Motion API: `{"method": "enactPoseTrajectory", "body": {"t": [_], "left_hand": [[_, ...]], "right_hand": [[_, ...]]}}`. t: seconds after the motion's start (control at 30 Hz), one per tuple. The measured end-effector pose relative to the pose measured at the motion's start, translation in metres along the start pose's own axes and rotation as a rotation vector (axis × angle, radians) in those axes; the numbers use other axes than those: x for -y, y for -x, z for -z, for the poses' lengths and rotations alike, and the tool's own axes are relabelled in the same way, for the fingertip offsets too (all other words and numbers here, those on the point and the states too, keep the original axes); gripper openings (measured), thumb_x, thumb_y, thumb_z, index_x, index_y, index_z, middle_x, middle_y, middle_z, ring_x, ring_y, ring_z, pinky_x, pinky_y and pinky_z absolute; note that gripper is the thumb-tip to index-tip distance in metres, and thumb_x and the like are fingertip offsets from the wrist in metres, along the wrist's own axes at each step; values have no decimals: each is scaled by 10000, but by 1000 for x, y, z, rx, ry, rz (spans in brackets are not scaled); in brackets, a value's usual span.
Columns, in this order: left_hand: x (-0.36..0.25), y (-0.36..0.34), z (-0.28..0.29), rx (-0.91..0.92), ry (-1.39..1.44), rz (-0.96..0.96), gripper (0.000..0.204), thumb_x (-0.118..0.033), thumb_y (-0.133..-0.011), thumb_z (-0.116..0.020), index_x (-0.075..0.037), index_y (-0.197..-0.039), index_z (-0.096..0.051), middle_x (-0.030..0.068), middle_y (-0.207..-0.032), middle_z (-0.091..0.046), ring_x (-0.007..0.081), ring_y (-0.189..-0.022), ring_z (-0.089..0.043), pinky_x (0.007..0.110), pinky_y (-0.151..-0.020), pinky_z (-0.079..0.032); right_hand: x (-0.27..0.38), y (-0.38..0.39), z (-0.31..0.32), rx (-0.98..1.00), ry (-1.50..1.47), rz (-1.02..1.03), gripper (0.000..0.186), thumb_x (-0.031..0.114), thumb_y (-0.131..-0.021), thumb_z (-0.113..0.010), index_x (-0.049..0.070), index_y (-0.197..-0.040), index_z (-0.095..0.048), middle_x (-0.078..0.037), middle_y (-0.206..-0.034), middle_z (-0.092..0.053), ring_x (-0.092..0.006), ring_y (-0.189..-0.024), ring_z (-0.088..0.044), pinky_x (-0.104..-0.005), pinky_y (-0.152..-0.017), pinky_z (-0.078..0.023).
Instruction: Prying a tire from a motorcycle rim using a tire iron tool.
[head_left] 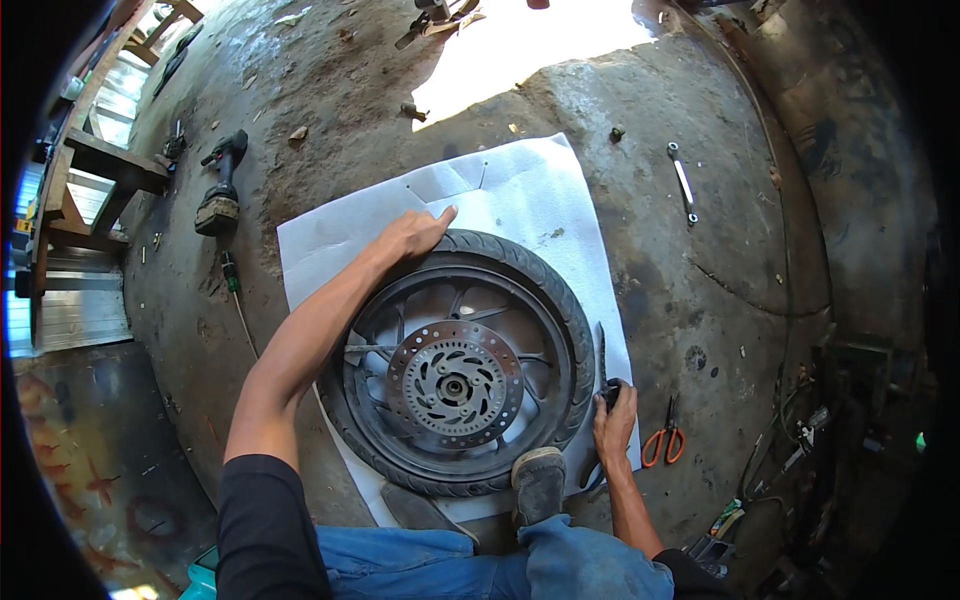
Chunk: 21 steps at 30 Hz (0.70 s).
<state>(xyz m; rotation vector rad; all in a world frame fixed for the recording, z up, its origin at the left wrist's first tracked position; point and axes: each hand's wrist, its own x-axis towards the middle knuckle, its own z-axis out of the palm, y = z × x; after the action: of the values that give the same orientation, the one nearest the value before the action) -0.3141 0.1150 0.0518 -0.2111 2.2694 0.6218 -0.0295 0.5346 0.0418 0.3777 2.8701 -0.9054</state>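
wheel (455, 387) under left hand (415, 237), beside right hand (614, 424)

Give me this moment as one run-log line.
Wheel: flat on white sheet; left hand: on wheel's far edge; right hand: holding dark slim object; scissors: beside sheet

I'm seeing wheel (455, 388) lying on sheet (540, 190); drill (222, 187) is resting to its left, scissors (668, 430) are lying to its right, wrench (683, 183) is lying beyond scissors.
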Motion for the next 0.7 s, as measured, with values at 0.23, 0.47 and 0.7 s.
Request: {"method": "enactPoseTrajectory", "body": {"t": [0.23,0.47,0.7], "left_hand": [[-5,26,-9,-99,-143,-164,756,-586,-1052,-293,13,-1172,-738,326,-1137,-697,491,-1088,-657,498,-1015,-496],[-20,13,-27,-303,-152,-248,576,-458,-1024,-413,-10,-1001,-773,309,-979,-716,497,-966,-682,530,-905,-536],[23,18,-40,-660,-246,-335,524,-410,-1065,-378,-27,-991,-727,257,-961,-715,497,-941,-660,565,-842,-511]], "right_hand": [[8,1,3,41,-67,-20,398,41,-907,-691,-55,-1269,-557,-227,-1124,-589,-382,-983,-626,-438,-901,-495],[-8,2,23,22,-151,-23,382,28,-874,-712,-51,-1226,-586,-209,-1044,-623,-373,-944,-644,-441,-866,-511],[-18,32,4,1,-186,-122,332,102,-846,-772,-38,-1134,-685,-212,-1015,-637,-382,-932,-651,-434,-825,-515]]}}
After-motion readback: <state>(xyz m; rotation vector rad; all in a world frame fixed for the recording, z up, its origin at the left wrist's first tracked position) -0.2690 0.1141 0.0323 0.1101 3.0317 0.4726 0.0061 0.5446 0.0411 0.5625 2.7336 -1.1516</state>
